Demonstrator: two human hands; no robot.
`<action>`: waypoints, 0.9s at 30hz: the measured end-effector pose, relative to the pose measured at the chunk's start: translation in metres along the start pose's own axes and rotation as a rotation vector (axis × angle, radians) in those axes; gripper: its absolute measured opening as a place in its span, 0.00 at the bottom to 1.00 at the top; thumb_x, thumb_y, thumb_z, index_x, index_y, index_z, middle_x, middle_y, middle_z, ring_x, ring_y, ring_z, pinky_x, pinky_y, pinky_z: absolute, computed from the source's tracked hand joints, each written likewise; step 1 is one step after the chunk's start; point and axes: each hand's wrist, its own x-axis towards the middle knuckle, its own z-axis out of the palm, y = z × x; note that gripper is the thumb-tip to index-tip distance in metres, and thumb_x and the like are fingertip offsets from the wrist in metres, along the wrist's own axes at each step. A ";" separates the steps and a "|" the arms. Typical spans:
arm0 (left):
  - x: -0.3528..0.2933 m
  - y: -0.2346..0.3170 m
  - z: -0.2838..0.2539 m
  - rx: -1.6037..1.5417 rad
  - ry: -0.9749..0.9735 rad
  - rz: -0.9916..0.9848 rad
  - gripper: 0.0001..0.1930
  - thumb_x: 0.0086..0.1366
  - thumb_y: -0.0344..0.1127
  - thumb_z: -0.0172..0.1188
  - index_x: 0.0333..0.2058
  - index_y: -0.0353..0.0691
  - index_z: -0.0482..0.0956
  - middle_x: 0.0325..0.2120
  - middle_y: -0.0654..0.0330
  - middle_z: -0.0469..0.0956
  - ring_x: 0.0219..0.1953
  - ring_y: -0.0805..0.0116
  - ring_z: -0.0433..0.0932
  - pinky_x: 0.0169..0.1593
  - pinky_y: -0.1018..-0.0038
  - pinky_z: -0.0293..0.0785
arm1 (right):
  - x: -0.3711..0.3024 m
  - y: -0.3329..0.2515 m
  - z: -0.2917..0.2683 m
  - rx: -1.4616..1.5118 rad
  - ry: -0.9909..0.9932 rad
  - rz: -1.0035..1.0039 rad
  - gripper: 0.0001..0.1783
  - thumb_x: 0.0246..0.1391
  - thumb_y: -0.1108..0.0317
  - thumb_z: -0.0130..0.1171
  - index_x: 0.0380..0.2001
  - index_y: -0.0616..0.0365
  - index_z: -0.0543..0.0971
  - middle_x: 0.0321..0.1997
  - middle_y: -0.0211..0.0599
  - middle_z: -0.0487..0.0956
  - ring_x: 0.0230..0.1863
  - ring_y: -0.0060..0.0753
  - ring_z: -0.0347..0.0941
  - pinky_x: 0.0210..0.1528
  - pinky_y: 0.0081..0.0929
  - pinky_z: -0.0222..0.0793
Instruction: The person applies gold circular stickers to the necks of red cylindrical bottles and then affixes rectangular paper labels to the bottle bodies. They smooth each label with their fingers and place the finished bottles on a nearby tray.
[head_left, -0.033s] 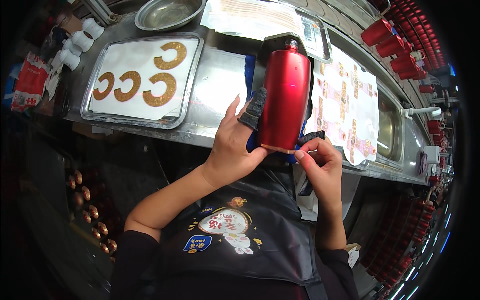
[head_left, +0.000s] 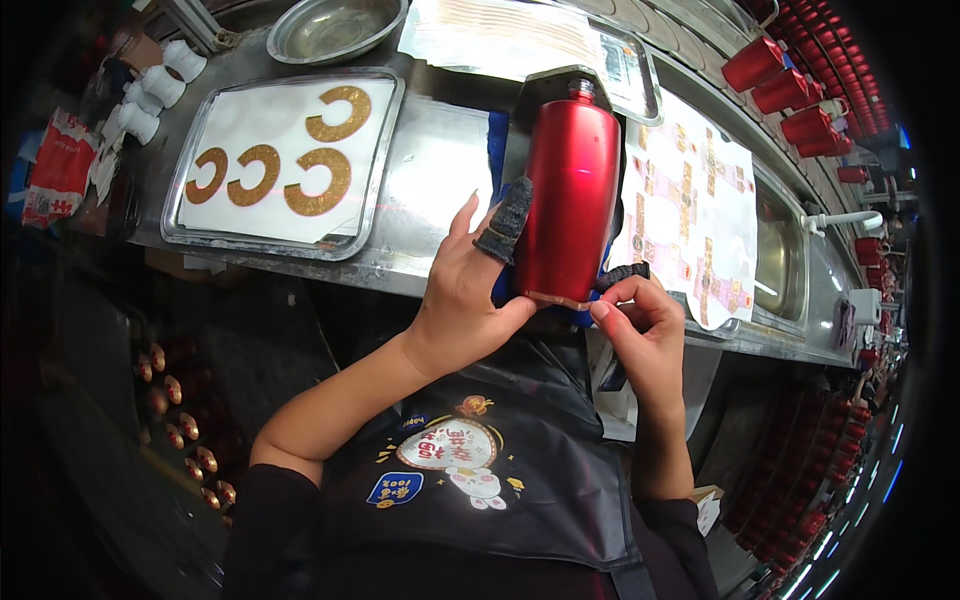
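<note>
A glossy red bottle [head_left: 570, 200] with a bare threaded neck lies on its side, neck away from me, base toward me. Along its base edge runs a thin copper-gold strip [head_left: 560, 301]. My left hand [head_left: 465, 275] is closed at the bottle's lower left: its thumb presses the strip's left end, and a finger in a dark knit sleeve rests along the side. With thumb and forefinger, my right hand [head_left: 640, 320] pinches the strip's right end. A dark finger sleeve on that hand touches the bottle's right side. The bottle's underside is hidden.
At left, a steel tray [head_left: 170, 215] holds white sheets with gold C-shaped decals [head_left: 318, 182]. A steel bowl [head_left: 335, 30] stands behind it. Right of the bottle lies a printed decal sheet [head_left: 690, 220], then a sink [head_left: 782, 250] with a white tap [head_left: 845, 223].
The strip along the bottle's base looks slightly more wavy than before. Both hands keep nearly the same place, and the whole view has shifted a little.
</note>
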 end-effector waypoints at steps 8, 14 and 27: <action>0.000 -0.009 0.005 -0.632 -0.016 -0.268 0.48 0.59 0.35 0.73 0.71 0.27 0.52 0.70 0.42 0.59 0.71 0.56 0.61 0.72 0.66 0.55 | 0.007 -0.001 -0.007 0.163 -0.047 0.110 0.05 0.58 0.72 0.64 0.29 0.58 0.77 0.20 0.19 0.73 0.17 0.07 0.62 0.19 0.12 0.53; 0.006 -0.006 0.011 -0.580 0.027 -0.285 0.47 0.60 0.35 0.72 0.70 0.26 0.52 0.70 0.40 0.59 0.71 0.57 0.61 0.71 0.65 0.58 | 0.010 -0.004 -0.010 0.236 -0.048 0.120 0.05 0.57 0.74 0.62 0.29 0.60 0.76 0.21 0.21 0.73 0.20 0.08 0.64 0.21 0.11 0.55; 0.012 -0.019 -0.002 -0.918 -0.017 -0.416 0.41 0.68 0.28 0.62 0.72 0.30 0.47 0.73 0.45 0.55 0.75 0.60 0.53 0.74 0.66 0.48 | 0.019 -0.005 -0.003 0.165 -0.043 0.140 0.05 0.57 0.76 0.64 0.28 0.62 0.77 0.30 0.23 0.74 0.29 0.09 0.70 0.31 0.12 0.61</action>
